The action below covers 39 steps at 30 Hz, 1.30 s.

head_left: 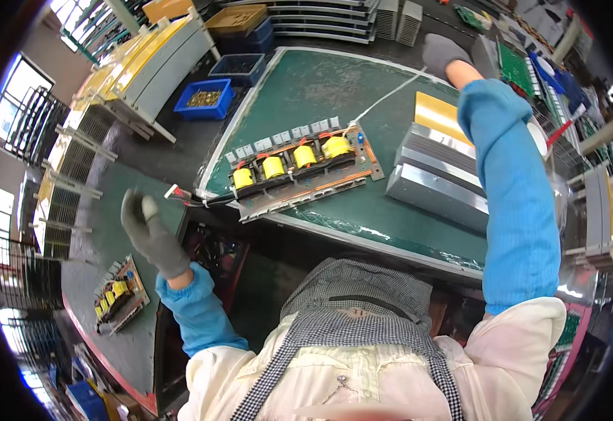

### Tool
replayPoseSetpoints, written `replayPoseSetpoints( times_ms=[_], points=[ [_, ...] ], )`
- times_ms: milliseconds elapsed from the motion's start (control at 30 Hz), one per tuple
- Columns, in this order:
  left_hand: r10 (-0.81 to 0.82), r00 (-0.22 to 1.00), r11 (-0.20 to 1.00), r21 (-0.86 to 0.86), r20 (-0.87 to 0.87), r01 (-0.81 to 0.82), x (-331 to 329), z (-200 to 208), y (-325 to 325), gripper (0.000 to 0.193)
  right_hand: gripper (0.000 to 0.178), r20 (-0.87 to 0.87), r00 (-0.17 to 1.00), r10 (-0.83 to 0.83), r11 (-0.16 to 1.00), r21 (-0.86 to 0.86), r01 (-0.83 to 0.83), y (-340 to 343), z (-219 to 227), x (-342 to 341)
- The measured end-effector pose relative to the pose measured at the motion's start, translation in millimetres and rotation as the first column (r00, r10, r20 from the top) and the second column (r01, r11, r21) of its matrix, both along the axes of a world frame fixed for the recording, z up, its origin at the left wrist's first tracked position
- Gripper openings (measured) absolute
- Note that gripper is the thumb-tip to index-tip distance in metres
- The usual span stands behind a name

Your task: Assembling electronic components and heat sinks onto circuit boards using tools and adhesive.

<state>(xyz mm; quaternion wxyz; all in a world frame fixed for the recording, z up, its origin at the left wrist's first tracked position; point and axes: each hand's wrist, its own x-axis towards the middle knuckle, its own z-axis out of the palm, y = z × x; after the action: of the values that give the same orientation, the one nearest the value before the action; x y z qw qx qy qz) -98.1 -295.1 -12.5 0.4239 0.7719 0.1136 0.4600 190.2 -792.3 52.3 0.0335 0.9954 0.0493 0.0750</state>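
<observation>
A circuit board (257, 207) with a row of yellow-wrapped coils (273, 166) and upright grey metal tabs lies on the green-topped bench. From its right end a thin white cable (394, 90) runs up to my right hand (445, 53), which is gloved in grey and closed at the cable's far end. The fingertips there are partly hidden. My left hand (148, 235), also in a grey glove, is raised left of the bench with its fingers stretched out and nothing in it. Nearest to it are the board's loose wires with a white connector (176, 191).
Silver heat-sink blocks (440, 184) and a yellow sheet (441, 116) lie right of the board. A second coil board (120, 295) rests on the left side table (110, 344). Blue bins (205, 99) with small metal parts stand at the far left.
</observation>
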Motion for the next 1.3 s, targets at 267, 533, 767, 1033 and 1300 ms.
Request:
replayPoseSetpoints(
  times_ms=[267,533,767,1033,1300],
  points=[
    [-0.368,0.610,0.369,0.492,-0.702,0.788,102,13,-122,0.073,0.031,-0.467,0.883,-0.043,0.929,-0.345,-0.137,24,-40,5],
    [-0.087,0.393,0.336,0.344,-0.916,0.877,126,-2,-161,0.066,0.038,-0.195,0.682,0.704,0.701,0.043,-0.712,107,-6,-54],
    [-0.094,0.342,0.381,0.284,-0.935,0.880,141,8,-134,0.057,0.058,-0.453,0.498,0.739,0.509,-0.108,-0.854,184,-12,-93],
    [-0.174,0.416,0.356,0.336,-0.893,0.872,145,-4,-107,0.064,0.063,-0.425,0.494,0.759,0.503,-0.100,-0.859,185,-29,-88],
    [-0.184,0.434,0.431,0.324,-0.882,0.842,152,-8,-118,0.069,0.062,-0.523,0.605,0.601,0.741,0.081,-0.666,168,-33,-85]
  ],
)
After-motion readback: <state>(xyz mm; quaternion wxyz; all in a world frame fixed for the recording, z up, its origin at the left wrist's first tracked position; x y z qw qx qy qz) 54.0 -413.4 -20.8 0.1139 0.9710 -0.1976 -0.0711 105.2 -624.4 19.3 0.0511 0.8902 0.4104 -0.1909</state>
